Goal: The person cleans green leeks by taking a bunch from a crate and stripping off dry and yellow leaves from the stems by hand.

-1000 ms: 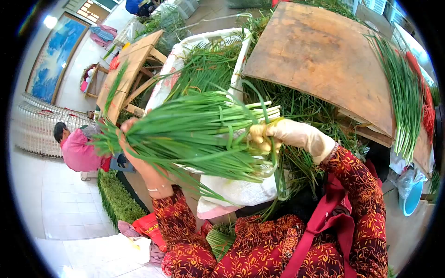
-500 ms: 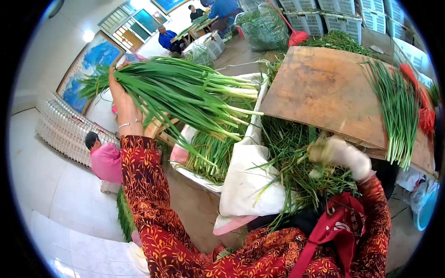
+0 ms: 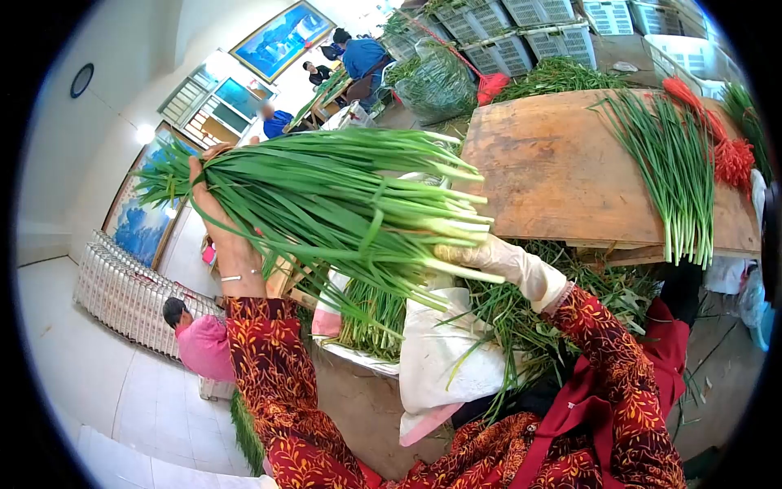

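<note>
A large bunch of garlic chives hangs in the air, green leaves to the left and pale stem ends to the right. My bare left hand is closed around its leafy end; a bracelet circles that wrist. At the lower stem ends, my right hand in a whitish glove has its fingers closed on some of the stalks. Beneath the bunch, more chives lie in a container lined with white cloth. Loose leaves and trimmings are heaped below my right hand.
A wooden board stands to the right, bearing a smaller chive bundle and red ties. Plastic crates and a filled clear bag are behind. A person in pink sits at left; others work at the back.
My right hand has moved from the loose trimmings up and left to the stem ends. The bunch has shifted slightly right and down, still in my left hand. The view has tilted.
</note>
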Motion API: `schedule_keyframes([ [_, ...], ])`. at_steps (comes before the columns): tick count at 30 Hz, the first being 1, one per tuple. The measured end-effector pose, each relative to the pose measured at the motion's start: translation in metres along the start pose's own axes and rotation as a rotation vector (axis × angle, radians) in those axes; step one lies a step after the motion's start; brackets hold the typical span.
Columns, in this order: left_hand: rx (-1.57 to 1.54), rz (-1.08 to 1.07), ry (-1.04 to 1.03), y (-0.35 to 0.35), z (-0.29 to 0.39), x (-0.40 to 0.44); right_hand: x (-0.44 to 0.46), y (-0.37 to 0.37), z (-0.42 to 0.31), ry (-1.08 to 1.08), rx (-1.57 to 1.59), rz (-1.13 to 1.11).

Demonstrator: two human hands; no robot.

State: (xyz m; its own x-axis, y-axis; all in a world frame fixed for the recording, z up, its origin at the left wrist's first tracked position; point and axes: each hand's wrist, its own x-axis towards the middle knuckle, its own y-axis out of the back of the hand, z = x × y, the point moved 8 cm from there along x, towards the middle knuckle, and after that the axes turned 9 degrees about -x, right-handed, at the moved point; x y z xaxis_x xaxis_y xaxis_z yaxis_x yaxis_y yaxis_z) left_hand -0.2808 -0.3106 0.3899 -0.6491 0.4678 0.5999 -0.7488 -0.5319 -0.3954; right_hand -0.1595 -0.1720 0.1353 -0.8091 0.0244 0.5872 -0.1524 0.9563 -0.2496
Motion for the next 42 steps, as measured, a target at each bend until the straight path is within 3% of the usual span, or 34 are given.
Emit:
schedule_keyframes([
  [1,-0.085,-0.045,0.046,0.001,-0.007,0.0,-0.002,-0.008,-0.001,-0.07,0.238,-0.046],
  [2,-0.108,-0.122,0.105,-0.002,-0.012,0.0,-0.004,-0.006,0.005,-0.115,0.272,-0.046],
  [5,-0.032,0.021,-0.025,0.0,-0.015,-0.007,-0.011,-0.007,-0.003,-0.202,0.481,-0.047],
  [7,-0.03,0.017,-0.03,0.006,-0.021,-0.002,-0.017,-0.002,0.007,-0.302,0.489,-0.027],
  [13,-0.097,0.013,-0.065,0.009,-0.029,-0.004,-0.038,0.012,0.006,-0.29,0.344,0.095],
  [15,-0.166,0.009,-0.002,0.008,-0.037,-0.004,-0.034,0.006,0.009,-0.344,0.557,0.161],
  [19,-0.232,-0.035,0.026,0.011,-0.047,-0.001,-0.036,0.004,-0.02,-0.209,0.319,0.092],
  [23,-0.261,-0.09,0.055,0.009,-0.053,0.0,-0.036,0.012,-0.006,-0.291,0.261,0.142],
  [24,-0.269,-0.103,0.065,0.009,-0.054,0.0,-0.032,0.018,-0.014,-0.198,0.035,0.19],
  [27,-0.32,-0.112,0.082,0.028,-0.046,0.005,-0.053,0.015,-0.027,-0.349,0.025,0.079],
  [28,-0.216,0.03,-0.015,0.02,-0.042,-0.004,-0.064,0.018,-0.02,-0.403,0.047,-0.009],
  [31,-0.057,0.088,-0.131,0.041,-0.017,0.001,-0.098,0.041,-0.011,-0.413,0.137,0.033],
  [33,-0.015,0.133,-0.143,0.042,-0.01,-0.007,-0.127,0.074,0.03,-0.684,-0.135,0.08],
  [34,-0.015,0.143,-0.146,0.042,-0.008,-0.008,-0.138,0.091,0.041,-0.729,-0.735,0.078],
  [35,-0.019,0.133,-0.139,0.042,-0.008,-0.006,-0.147,0.095,0.055,-0.837,-1.562,-0.256],
  [37,-0.027,0.114,-0.123,0.038,-0.008,-0.005,-0.13,0.077,0.037,-0.576,-1.6,-0.243],
  [40,-0.056,0.107,-0.116,0.038,-0.011,-0.005,-0.082,0.032,-0.01,-0.461,-0.745,-0.059],
  [41,-0.041,0.101,-0.101,0.042,-0.012,-0.003,-0.065,0.018,-0.023,-0.353,-0.615,-0.049],
  [42,-0.03,0.093,-0.087,0.045,-0.013,-0.001,-0.054,0.008,-0.03,-0.407,-0.509,-0.013],
])
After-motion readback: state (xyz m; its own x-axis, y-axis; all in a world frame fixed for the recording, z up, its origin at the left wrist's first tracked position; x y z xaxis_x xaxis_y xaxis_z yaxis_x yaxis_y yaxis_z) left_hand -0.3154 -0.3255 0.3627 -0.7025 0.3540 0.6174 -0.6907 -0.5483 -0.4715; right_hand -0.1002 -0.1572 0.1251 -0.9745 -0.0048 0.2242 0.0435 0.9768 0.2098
